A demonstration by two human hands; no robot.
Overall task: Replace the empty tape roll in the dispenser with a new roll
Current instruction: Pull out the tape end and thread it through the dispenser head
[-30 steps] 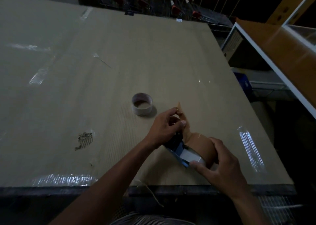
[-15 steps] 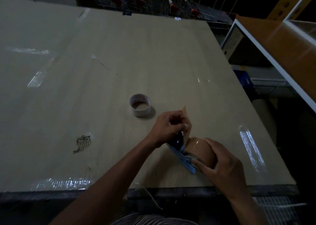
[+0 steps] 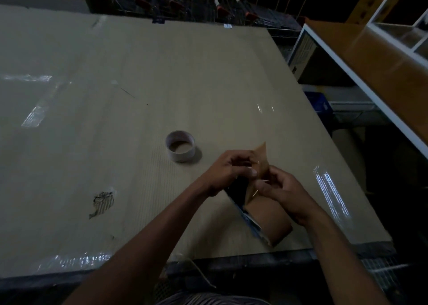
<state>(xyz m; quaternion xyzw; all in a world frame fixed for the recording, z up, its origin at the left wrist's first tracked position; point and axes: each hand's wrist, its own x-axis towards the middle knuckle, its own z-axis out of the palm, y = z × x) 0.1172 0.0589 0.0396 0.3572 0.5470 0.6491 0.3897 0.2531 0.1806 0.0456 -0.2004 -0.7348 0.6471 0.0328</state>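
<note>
Just right of the empty white tape core [image 3: 180, 146], both the left hand [image 3: 228, 171] and right hand [image 3: 281, 190] pinch the brown roll's [image 3: 269, 221] raised tape end [image 3: 261, 157] above the dark blue-edged dispenser [image 3: 240, 197].

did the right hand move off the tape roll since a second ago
Yes. The right hand left the brown tape roll and went up to the tape's loose end.

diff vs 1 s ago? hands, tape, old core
The right hand let go of the new brown roll and moved up to the loose tape end; both hands now pinch it, the left hand keeping its grip. The roll and dispenser now lie on the table. The empty core stayed put.
</note>
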